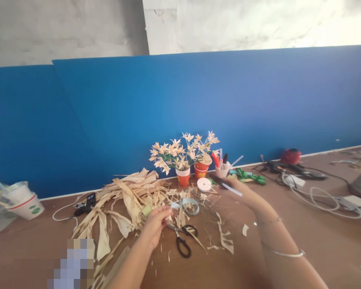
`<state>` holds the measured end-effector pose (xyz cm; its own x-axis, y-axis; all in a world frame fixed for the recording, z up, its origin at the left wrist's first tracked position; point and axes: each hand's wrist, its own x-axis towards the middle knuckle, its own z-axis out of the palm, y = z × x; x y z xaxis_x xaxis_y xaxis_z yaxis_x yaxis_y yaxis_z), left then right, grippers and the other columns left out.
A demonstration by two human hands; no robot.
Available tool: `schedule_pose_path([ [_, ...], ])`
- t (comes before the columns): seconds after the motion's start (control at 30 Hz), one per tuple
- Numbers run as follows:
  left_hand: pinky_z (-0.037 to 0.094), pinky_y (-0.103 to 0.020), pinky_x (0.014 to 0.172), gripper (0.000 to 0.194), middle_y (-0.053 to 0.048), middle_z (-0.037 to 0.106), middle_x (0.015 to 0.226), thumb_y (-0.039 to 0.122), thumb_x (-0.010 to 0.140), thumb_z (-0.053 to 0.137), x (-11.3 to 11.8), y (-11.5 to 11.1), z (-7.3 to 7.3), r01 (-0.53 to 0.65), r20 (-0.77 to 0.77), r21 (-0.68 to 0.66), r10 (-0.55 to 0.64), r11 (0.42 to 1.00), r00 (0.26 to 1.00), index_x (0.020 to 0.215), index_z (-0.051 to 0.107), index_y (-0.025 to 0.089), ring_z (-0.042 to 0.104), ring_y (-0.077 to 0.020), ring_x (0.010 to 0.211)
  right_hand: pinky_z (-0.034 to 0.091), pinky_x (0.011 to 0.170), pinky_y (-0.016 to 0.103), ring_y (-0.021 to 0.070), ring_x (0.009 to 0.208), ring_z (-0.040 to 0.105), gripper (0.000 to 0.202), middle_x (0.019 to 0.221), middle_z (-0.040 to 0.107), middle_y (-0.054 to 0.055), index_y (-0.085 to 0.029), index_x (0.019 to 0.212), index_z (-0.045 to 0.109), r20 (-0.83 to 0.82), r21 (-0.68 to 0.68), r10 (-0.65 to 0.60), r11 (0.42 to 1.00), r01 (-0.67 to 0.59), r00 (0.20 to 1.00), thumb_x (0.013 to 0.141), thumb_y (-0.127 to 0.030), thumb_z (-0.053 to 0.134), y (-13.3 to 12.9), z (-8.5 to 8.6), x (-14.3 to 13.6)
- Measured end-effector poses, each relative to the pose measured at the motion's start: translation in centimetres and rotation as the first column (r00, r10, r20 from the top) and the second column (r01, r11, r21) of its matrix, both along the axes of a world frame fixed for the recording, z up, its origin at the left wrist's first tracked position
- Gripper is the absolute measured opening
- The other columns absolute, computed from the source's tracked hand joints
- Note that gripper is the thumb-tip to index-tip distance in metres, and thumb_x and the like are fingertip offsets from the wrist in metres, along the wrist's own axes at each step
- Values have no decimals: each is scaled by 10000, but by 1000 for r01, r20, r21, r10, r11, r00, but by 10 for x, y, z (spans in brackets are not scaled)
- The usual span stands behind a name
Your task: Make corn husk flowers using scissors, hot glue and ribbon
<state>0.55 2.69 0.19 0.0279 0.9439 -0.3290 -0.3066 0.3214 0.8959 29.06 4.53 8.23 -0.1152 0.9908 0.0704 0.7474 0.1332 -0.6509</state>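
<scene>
My left hand (156,224) is closed in a pinch beside the pile of dried husks (129,196); what its fingers hold is too small to name. Black-handled scissors (183,241) lie just right of it, below a loop of pale blue ribbon (191,205). Over at the right, my right hand (236,188) is blurred near a dark-handled tool with a whitish blade (232,190), by the white cup of tools (222,170). A white round spool (204,184) sits between the hands. Behind it, pale flowers (171,152) stand in a red paper cup (183,178).
Husk scraps (225,237) lie in front. A white cup with a red rim (28,206) and a small black device (87,204) are at left. White cables (315,196), a red object (291,156) and green bundles (249,176) lie right. A blue panel (180,96) stands behind.
</scene>
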Motion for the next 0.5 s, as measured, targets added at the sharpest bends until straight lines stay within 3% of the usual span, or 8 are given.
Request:
schedule_pose_path([
  [0.07,362,-186,532,209,1,620,633,184,547,725,0,0,0,-5,16,-19,5,1000,1000,734,647,131,514,-74,557,436,636,260,195,747,571,275,849,656,59,-149,921,640,-158,29,166,986,-164,973,738,-327,540,-3,-1,-25],
  [0.2,349,-174,510,198,2,622,626,175,552,722,-1,1,1,-13,56,-24,14,1000,998,730,649,127,511,-65,541,437,610,244,157,678,548,245,773,653,27,-140,884,659,-300,18,314,946,-323,901,706,-290,581,-4,-18,-68],
  [0.33,345,-168,501,195,4,621,607,170,561,711,-1,3,-1,-32,60,-41,35,999,998,740,655,119,510,-61,524,435,596,228,137,662,538,227,772,650,24,-126,880,656,-342,73,379,923,-378,860,700,-239,577,-4,-32,-87],
  [0.5,348,-163,495,191,-7,633,623,153,566,705,-2,4,-4,-45,59,-45,47,998,997,748,662,114,516,-62,523,438,591,225,133,650,534,177,751,646,26,-125,837,648,-301,77,422,905,-419,855,702,-203,564,-4,-35,-93],
])
